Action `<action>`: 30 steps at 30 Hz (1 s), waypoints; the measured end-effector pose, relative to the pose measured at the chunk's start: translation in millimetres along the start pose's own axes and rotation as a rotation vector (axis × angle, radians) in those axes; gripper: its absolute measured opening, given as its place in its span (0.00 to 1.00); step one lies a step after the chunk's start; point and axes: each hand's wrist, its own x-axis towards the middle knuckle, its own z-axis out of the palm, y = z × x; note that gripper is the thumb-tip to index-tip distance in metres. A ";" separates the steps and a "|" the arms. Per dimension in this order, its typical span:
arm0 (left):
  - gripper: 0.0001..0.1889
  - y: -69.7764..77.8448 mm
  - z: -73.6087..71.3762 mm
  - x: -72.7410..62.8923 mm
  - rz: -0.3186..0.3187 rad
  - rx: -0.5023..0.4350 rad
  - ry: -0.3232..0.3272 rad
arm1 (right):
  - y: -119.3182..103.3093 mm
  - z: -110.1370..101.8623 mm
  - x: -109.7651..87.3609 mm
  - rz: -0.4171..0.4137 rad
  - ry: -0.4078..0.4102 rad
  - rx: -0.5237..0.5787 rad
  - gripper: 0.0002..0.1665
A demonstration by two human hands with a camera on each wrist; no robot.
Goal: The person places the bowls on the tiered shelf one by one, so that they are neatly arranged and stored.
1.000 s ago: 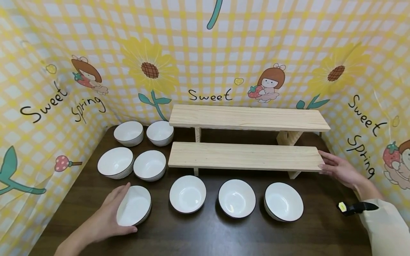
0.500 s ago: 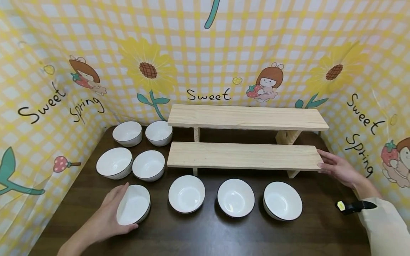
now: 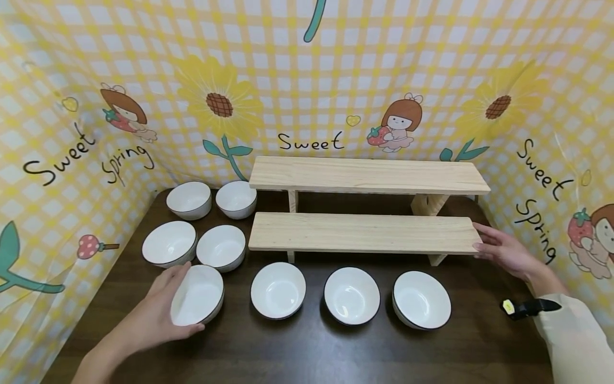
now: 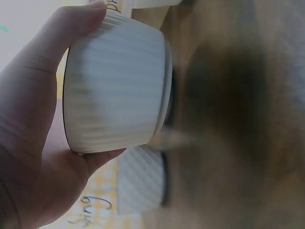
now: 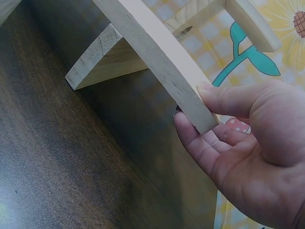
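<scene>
In the head view my left hand point(image 3: 148, 314) grips a white bowl point(image 3: 198, 295) by its rim at the front left. The left wrist view shows this bowl's ribbed side point(image 4: 116, 88) and foot, raised off the table over a shadow. My right hand point(image 3: 509, 256) holds the right end of the lower board of a two-step wooden shelf point(image 3: 364, 233). Thumb on top and fingers underneath, it pinches the board end point(image 5: 190, 107) in the right wrist view. Three white bowls with dark rims, the middle one point(image 3: 352, 296) among them, stand in front of the shelf.
Several more white bowls, such as the one nearest the held bowl point(image 3: 221, 247), stand left of the shelf. The upper board point(image 3: 369, 175) rises behind the lower one. A yellow checked cloth point(image 3: 307, 80) encloses the dark wooden table point(image 3: 297, 352) at back and sides.
The bowl in my left hand has risen and moved slightly away from me, towards the bowls behind it. My right hand keeps its hold on the board; the view has shifted slightly.
</scene>
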 end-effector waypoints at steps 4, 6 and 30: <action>0.65 4.9 -6.0 11.8 0.020 0.003 -0.016 | -0.8 -0.3 -0.3 0.000 -0.002 0.003 0.44; 0.65 8.0 -9.9 18.4 0.024 0.016 -0.030 | -1.1 -0.6 -0.5 0.005 0.002 -0.004 0.45; 0.65 61.2 -35.5 127.5 0.076 -0.014 -0.237 | -1.0 -0.8 2.2 0.001 0.005 0.033 0.45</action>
